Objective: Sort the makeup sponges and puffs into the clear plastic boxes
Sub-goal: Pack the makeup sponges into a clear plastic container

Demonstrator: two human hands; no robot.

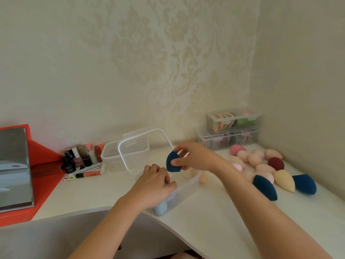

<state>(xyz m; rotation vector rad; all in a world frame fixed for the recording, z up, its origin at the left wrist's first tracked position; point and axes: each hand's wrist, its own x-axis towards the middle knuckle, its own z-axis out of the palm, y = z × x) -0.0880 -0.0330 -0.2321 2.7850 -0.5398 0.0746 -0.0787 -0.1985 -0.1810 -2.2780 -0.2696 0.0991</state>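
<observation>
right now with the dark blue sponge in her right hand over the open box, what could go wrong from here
1. The clear box sits near the curved desk edge; a push from the left hand resting in it could slide it off.
2. The dark blue sponge is pinched only by the right hand fingertips and might slip outside the box.
3. The right forearm passes close to the loose sponges and could sweep them.

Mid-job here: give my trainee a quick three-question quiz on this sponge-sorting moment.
1. True or false: the right hand holds a dark blue sponge.
2. Which loose sponge is one of a kind? A) maroon sponge B) dark blue C) peach
3. Fill in: the left hand reaches into the open clear ___.

Key: 1 true; 2 A; 3 box
</observation>
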